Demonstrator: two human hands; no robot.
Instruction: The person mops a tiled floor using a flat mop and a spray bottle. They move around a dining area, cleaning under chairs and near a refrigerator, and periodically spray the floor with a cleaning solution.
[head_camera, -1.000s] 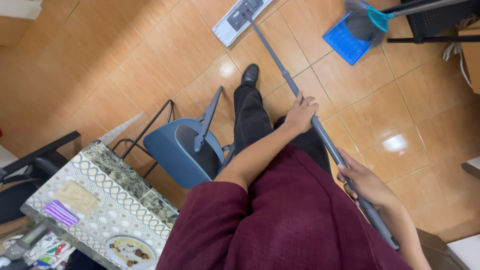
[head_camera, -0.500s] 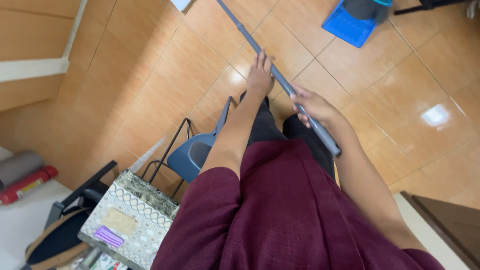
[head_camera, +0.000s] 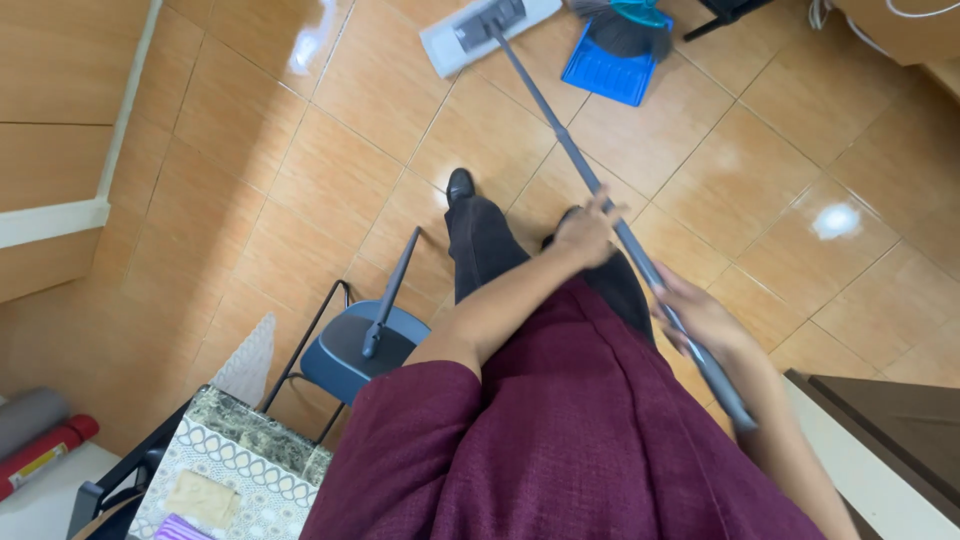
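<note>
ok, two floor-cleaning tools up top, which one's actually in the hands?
The flat white mop: its grey handle runs to the left hand and right hand. The blue dustpan with its brush lies untouched beside it.

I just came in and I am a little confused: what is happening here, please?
A person in a maroon top is mopping. The left hand grips the grey mop handle higher up, and the right hand grips it near its end. The flat white mop head rests on the orange tiled floor, beside a blue dustpan and broom.
</note>
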